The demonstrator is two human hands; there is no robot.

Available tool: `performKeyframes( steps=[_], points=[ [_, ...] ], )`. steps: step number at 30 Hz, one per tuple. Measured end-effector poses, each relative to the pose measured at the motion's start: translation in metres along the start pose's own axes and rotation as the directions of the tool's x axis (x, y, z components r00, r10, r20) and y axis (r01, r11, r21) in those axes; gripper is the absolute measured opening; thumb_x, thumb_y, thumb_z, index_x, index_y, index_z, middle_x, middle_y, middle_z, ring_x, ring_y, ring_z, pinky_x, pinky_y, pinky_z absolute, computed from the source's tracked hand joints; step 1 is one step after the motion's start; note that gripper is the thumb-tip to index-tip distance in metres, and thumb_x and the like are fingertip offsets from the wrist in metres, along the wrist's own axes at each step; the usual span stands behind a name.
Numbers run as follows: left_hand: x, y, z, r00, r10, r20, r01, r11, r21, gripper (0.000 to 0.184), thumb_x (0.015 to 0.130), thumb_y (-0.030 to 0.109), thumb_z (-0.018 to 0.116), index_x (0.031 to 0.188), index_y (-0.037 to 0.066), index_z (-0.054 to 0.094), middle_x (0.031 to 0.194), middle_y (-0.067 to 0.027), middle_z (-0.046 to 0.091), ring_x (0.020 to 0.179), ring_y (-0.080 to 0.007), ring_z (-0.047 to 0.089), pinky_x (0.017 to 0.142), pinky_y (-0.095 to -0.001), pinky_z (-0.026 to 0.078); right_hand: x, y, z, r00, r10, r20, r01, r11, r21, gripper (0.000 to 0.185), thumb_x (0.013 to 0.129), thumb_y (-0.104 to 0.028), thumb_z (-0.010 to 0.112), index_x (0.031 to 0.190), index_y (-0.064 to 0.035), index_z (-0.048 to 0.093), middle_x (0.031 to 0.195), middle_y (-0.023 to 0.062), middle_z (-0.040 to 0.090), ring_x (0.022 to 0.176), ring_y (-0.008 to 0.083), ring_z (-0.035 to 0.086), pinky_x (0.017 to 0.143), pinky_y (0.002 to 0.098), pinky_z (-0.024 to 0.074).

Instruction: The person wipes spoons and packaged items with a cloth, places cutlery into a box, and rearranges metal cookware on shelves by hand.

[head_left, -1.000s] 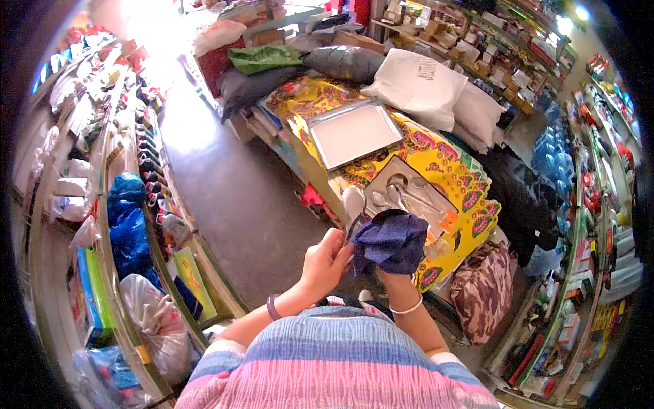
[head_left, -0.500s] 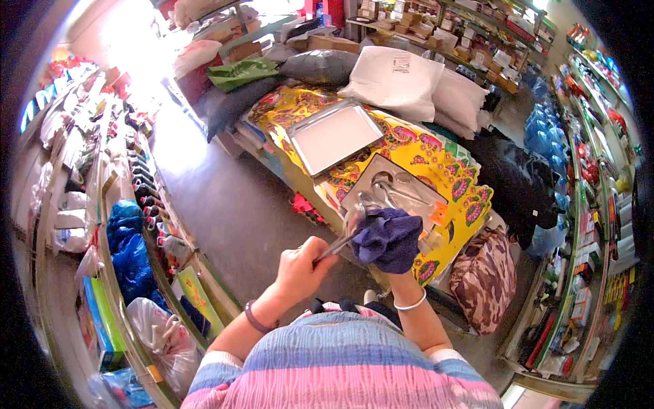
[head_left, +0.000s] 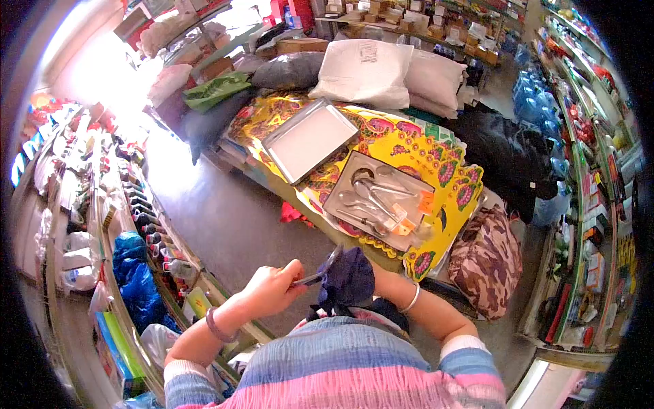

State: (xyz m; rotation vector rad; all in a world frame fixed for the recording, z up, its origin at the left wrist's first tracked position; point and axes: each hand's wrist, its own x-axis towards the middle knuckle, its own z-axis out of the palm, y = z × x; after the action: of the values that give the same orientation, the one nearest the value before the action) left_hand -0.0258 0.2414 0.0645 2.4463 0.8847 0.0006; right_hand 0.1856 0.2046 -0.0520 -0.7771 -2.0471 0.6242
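Note:
In front of my body, my left hand point(head_left: 276, 281) is closed round the handle of a metal kitchen utensil point(head_left: 313, 278). Its head point(head_left: 334, 257) shows nearly edge-on, so its exact kind is unclear. A dark navy cloth point(head_left: 349, 278) covers most of my right hand point(head_left: 377, 281), whose fingers are hidden under it. The cloth lies against the utensil's head. Beyond my hands, a shallow grey box point(head_left: 346, 178) on the table holds several metal utensils, among them a ladle point(head_left: 361, 178), with orange tags at one end.
A yellow patterned cloth point(head_left: 446, 211) covers the table. A white-bottomed tray or lid point(head_left: 310, 142) lies there too. White packages point(head_left: 364, 71) stand behind, and a camouflage bag point(head_left: 485, 262) sits at the right. Stocked shelves point(head_left: 146, 232) line the left, with more shelves point(head_left: 579, 266) right.
Both hands have come down towards my body with the utensil and cloth. The view has shifted, and the box of utensils is now uncovered by my hands.

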Motion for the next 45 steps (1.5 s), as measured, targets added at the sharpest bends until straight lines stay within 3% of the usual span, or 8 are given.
performKeyframes(
  steps=[14,21,25,30,37,40,43,45],
  points=[
    [0.005,0.019,0.012,0.938,-0.166,-0.303,0.117,0.978,-0.173,0.023,0.078,0.011,0.064,0.081,0.005,0.042,0.056,-0.0123,0.049,0.046,-0.0277,0.05,0.044,-0.0318,0.038,-0.004,0.005,-0.003,0.917,0.323,-0.234,-0.285,0.941,0.18,0.021,0.08,-0.03,0.056,0.088,-0.0113,0.055,0.086,0.0069,0.057,0.083,0.0229,0.053,0.077,0.036,0.0422],
    [0.018,0.02,0.03,0.814,-0.274,-0.512,0.116,0.941,-0.319,0.023,0.08,0.009,0.064,0.08,0.004,0.041,0.054,-0.0106,0.044,0.044,-0.0201,0.043,0.043,-0.0295,0.036,0.014,0.055,0.052,0.665,0.719,-0.2,0.491,-0.219,0.843,0.034,0.087,-0.039,0.048,0.084,-0.0078,0.06,0.088,0.0102,0.062,0.077,0.0209,0.059,0.076,0.0328,0.0492],
    [0.033,0.017,0.05,0.755,-0.247,-0.608,0.066,0.95,-0.304,0.021,0.082,0.009,0.062,0.08,0.004,0.041,0.055,-0.0109,0.044,0.045,-0.0189,0.043,0.044,-0.029,0.036,0.046,0.041,0.077,0.528,0.793,-0.303,0.347,0.124,0.93,0.012,0.08,-0.016,0.053,0.089,-0.0085,0.053,0.074,0.0083,0.054,0.071,0.0247,0.054,0.062,0.0382,0.0443],
    [0.037,0.014,0.054,0.697,-0.288,-0.657,0.034,0.929,-0.37,0.024,0.082,0.009,0.062,0.077,0.005,0.039,0.054,-0.0056,0.034,0.048,-0.0137,0.03,0.043,-0.0283,0.03,0.057,0.005,0.014,0.715,0.542,-0.442,-0.655,0.74,-0.153,0.014,0.08,-0.015,0.05,0.09,-0.0058,0.054,0.074,0.0086,0.054,0.068,0.0223,0.054,0.061,0.0308,0.0457],
    [0.018,0.005,0.05,0.684,-0.169,-0.71,0.017,0.976,-0.216,0.019,0.076,0.003,0.061,0.079,0.004,0.042,0.056,-0.011,0.044,0.046,-0.0258,0.044,0.045,-0.0319,0.037,0.058,0.016,0.031,0.79,0.535,-0.299,0.413,-0.106,0.904,0.021,0.092,-0.027,0.042,0.102,-0.0096,0.049,0.079,0.0019,0.054,0.071,0.0177,0.055,0.064,0.0318,0.0472],
    [0.027,0.003,0.053,0.622,-0.156,-0.767,-0.044,0.971,-0.233,0.019,0.079,0.004,0.059,0.078,0.005,0.041,0.055,-0.0101,0.039,0.045,-0.0252,0.037,0.044,-0.0326,0.034,0.068,0.02,0.062,0.611,0.759,-0.228,0.5,-0.147,0.853,0.015,0.09,-0.022,0.045,0.1,-0.0112,0.049,0.076,0.0009,0.049,0.066,0.0147,0.05,0.06,0.0289,0.0458],
    [0.027,0.0,0.056,0.629,-0.108,-0.77,-0.085,0.975,-0.206,0.018,0.08,0.004,0.059,0.078,0.005,0.041,0.055,-0.01,0.039,0.045,-0.0247,0.038,0.044,-0.0326,0.034,0.076,0.016,0.058,0.54,0.43,-0.723,0.071,0.833,0.548,0.012,0.087,-0.014,0.047,0.098,-0.0108,0.052,0.075,0.0001,0.051,0.065,0.0136,0.051,0.06,0.0285,0.0464],
    [0.023,0.0,0.056,0.657,-0.116,-0.745,-0.068,0.975,-0.211,0.017,0.08,0.004,0.058,0.078,0.004,0.041,0.054,-0.0101,0.039,0.045,-0.0245,0.037,0.044,-0.0324,0.034,0.065,0.012,0.044,0.656,0.541,-0.526,0.369,0.378,0.849,0.018,0.086,-0.01,0.05,0.104,-0.0083,0.052,0.085,0.002,0.056,0.075,0.0154,0.056,0.071,0.0302,0.049]
  ],
)
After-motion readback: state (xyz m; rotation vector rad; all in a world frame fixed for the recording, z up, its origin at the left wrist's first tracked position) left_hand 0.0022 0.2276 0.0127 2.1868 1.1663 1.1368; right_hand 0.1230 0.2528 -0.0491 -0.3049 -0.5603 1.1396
